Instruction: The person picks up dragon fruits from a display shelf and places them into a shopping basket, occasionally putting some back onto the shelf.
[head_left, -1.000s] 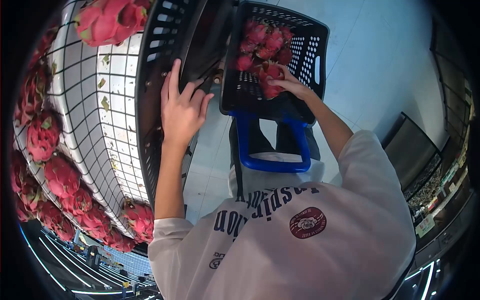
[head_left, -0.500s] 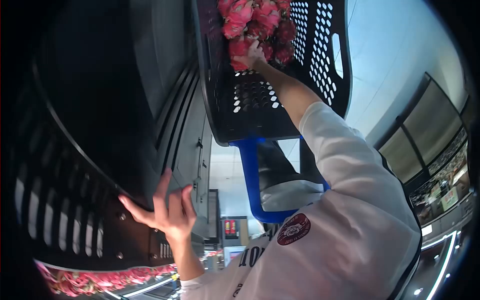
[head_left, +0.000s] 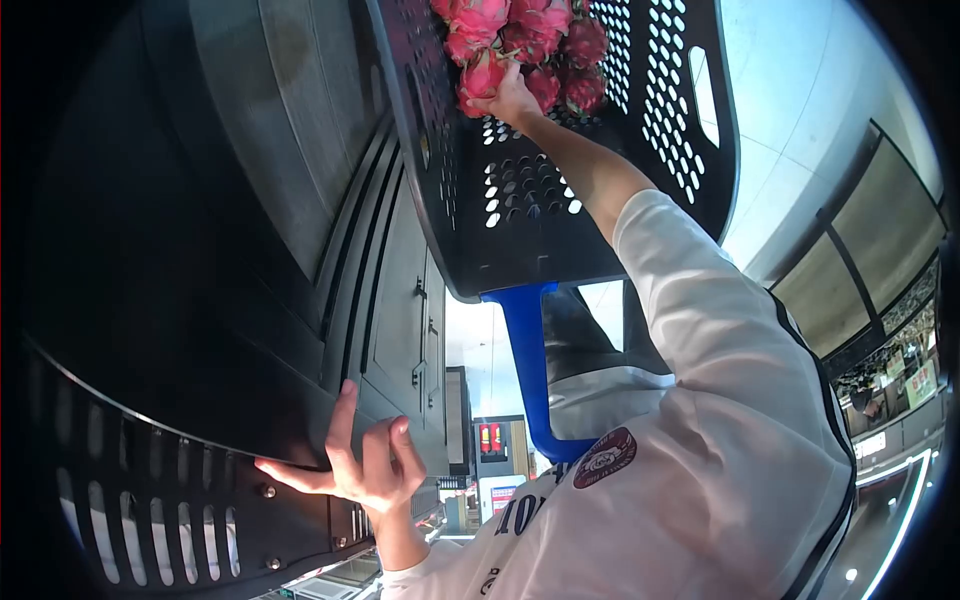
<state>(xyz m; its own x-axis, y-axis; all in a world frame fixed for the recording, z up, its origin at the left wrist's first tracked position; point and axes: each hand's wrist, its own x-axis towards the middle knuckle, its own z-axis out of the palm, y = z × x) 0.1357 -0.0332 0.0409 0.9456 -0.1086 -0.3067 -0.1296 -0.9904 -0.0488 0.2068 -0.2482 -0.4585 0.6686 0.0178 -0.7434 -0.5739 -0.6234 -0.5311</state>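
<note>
Inside a black perforated basket point(head_left: 470, 245), my right hand point(head_left: 513, 100) has its fingers wrapped round the side of a pink dragon fruit point(head_left: 485, 72). It is the nearest of several fruits; darker red dragon fruits point(head_left: 584, 90) lie just right of it, and lighter ones point(head_left: 478, 14) are heaped behind. My left hand point(head_left: 375, 470) is held out at lower left with its fingers spread and nothing in it. One of its fingertips is right at the edge of a black slotted panel point(head_left: 250, 510).
A blue cart handle point(head_left: 530, 370) comes down from the basket toward my body. Along the left runs a dark counter with grey cabinet doors point(head_left: 400, 330). Pale floor point(head_left: 785, 100) shows to the right, and red fire extinguishers point(head_left: 490, 438) stand in the background.
My right hand has turned and closed round the near dragon fruit. My view has shifted, so the row of pink fruit at lower left is out of sight. My left hand stays spread.
</note>
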